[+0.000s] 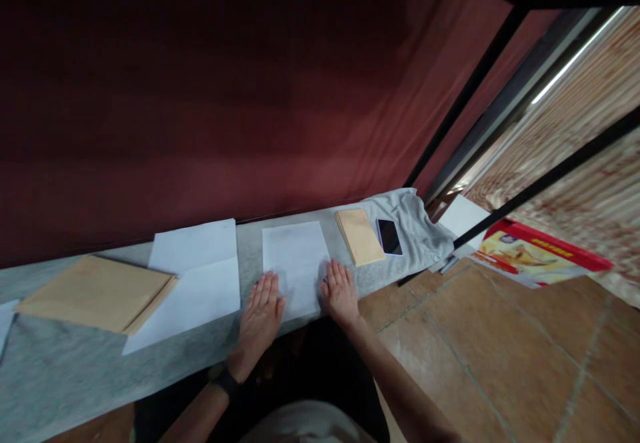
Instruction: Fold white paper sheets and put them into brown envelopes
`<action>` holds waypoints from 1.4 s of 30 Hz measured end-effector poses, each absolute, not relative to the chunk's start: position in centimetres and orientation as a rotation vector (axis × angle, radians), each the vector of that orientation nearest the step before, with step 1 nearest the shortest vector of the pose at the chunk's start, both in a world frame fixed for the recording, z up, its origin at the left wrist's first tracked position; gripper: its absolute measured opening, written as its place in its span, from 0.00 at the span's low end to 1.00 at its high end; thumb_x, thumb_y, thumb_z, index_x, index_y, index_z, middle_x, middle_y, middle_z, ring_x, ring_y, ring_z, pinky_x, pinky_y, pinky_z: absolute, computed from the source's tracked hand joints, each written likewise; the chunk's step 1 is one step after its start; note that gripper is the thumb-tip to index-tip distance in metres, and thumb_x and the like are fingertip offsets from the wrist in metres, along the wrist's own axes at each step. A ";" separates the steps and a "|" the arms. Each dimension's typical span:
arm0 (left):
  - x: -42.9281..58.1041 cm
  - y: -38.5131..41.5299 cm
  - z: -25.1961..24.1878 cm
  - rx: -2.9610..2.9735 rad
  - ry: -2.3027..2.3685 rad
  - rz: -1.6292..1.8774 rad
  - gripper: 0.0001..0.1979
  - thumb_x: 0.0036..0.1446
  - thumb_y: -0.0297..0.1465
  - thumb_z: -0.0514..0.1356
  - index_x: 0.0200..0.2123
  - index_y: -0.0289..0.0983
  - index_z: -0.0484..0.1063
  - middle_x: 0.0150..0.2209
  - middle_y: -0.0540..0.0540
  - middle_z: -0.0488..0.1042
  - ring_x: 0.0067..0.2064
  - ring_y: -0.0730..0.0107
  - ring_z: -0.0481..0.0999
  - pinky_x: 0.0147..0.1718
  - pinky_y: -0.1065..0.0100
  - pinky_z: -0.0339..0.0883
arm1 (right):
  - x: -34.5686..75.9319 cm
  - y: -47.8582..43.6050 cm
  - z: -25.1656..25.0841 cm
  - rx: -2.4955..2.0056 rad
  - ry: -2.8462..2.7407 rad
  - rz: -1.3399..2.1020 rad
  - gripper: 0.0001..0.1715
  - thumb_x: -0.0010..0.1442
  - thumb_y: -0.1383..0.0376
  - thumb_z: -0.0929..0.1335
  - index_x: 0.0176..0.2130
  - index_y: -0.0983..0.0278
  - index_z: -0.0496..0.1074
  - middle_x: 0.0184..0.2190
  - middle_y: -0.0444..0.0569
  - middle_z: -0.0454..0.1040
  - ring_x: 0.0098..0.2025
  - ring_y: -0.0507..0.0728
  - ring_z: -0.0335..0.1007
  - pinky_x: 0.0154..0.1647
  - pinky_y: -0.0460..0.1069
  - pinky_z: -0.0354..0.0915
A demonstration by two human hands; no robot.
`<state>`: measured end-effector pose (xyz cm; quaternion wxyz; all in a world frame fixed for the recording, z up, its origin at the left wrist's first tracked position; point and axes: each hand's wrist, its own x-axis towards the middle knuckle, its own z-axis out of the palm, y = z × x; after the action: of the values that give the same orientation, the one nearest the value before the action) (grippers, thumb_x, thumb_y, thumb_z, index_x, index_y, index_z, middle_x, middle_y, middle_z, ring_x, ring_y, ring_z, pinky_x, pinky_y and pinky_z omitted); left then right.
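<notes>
A white sheet of paper [297, 256] lies in front of me on the cloth-covered narrow table. My left hand [262, 306] rests flat on its lower left edge, fingers stretched out, a dark band around the wrist. On the sheet's lower right edge lies my right hand [341, 291], also flat with its fingers extended. Right of the sheet is a small stack of tan envelopes [361, 235], close to my right hand but apart from it. A creased white sheet [205, 290] lies to the left, partly under a stack of larger brown envelopes [100, 290].
A phone [390, 237] lies beyond the small envelopes, near the table's right end. Grey cloth [200, 346] covers the table, against a dark red wall [225, 130]. Black metal bars [465, 96] slant at the right. A printed red and yellow box [535, 253] is on the tiled floor.
</notes>
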<state>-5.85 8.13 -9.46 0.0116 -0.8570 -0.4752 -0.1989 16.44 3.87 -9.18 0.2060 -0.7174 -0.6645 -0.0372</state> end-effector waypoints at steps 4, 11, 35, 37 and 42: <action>-3.9 5.8 -9.6 -2.800 -1.222 -0.560 0.28 0.69 0.35 0.45 0.69 0.30 0.55 0.69 0.37 0.58 0.71 0.57 0.54 0.68 0.51 0.51 | 13.5 2.8 -8.9 -1.794 -2.020 -0.003 0.29 0.74 0.59 0.58 0.70 0.63 0.56 0.70 0.54 0.57 0.71 0.61 0.52 0.70 0.60 0.52; -7.4 5.5 -9.1 -2.809 -1.196 -0.480 0.32 0.67 0.46 0.49 0.68 0.33 0.59 0.69 0.36 0.60 0.70 0.53 0.59 0.68 0.50 0.53 | 16.7 1.0 -9.2 -1.830 -2.022 -0.024 0.32 0.73 0.57 0.61 0.70 0.61 0.54 0.69 0.53 0.58 0.71 0.63 0.53 0.70 0.63 0.50; -9.0 7.3 -6.8 -2.978 -1.594 -0.486 0.20 0.57 0.25 0.56 0.50 0.40 0.78 0.59 0.42 0.74 0.60 0.56 0.72 0.61 0.53 0.65 | 21.7 -1.1 -9.0 -1.779 -2.105 0.155 0.34 0.61 0.72 0.65 0.65 0.60 0.64 0.67 0.53 0.63 0.69 0.62 0.56 0.71 0.65 0.47; -9.3 7.9 -6.9 -3.004 -1.605 -0.610 0.16 0.58 0.27 0.55 0.44 0.42 0.80 0.54 0.43 0.78 0.57 0.58 0.75 0.60 0.54 0.67 | 21.9 -0.9 -8.9 -1.753 -2.070 0.192 0.32 0.60 0.73 0.65 0.63 0.60 0.67 0.65 0.53 0.66 0.67 0.61 0.59 0.70 0.64 0.49; -10.3 8.3 -7.0 -3.132 -1.612 -0.954 0.15 0.63 0.37 0.53 0.40 0.44 0.80 0.46 0.46 0.82 0.49 0.61 0.80 0.53 0.58 0.73 | 22.8 -0.6 -8.8 -1.664 -1.908 0.272 0.30 0.59 0.74 0.63 0.58 0.59 0.72 0.59 0.51 0.73 0.62 0.59 0.68 0.68 0.63 0.57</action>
<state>-10.35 8.35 -6.96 -0.2510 -0.8308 -0.4275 -0.2531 22.75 -0.64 -8.80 0.2935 -0.6247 -0.7164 0.1021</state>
